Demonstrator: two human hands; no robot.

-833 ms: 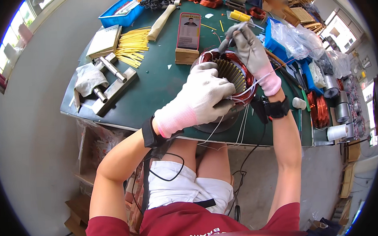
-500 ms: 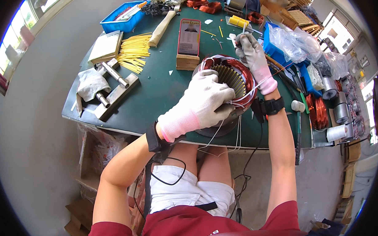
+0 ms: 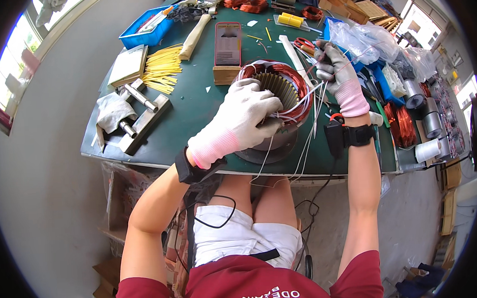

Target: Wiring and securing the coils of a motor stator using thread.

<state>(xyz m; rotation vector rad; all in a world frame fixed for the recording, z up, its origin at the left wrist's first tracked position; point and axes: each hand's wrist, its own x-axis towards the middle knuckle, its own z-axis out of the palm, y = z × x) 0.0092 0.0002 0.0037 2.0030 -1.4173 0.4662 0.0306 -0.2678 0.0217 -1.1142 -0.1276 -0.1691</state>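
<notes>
A motor stator (image 3: 301, 83), a ring of copper windings round a slotted core, stands on a dark round base (image 3: 273, 149) near the table's front edge. My left hand (image 3: 251, 110), in a white glove with a pink cuff, grips the stator's near left rim, its fingers curled over the windings. My gloved right hand (image 3: 339, 72) is raised to the right of the stator with fingers closed. White lacing cord (image 3: 311, 92) runs from the windings up to those fingers. Loose ends of cord hang down past the table edge.
A phone (image 3: 227, 43) leans on a wooden block (image 3: 225, 75) behind the stator. Yellow strips (image 3: 163, 67), a metal fixture (image 3: 149, 121) and a blue tray (image 3: 130, 41) lie left. Red-handled scissors (image 3: 304, 44), a flat white stick (image 3: 293, 56) and copper coils (image 3: 404, 131) lie right.
My right hand has moved right, away from the stator, drawing the cord out with it. The scissors and white stick now show beside it. My left hand stays on the stator.
</notes>
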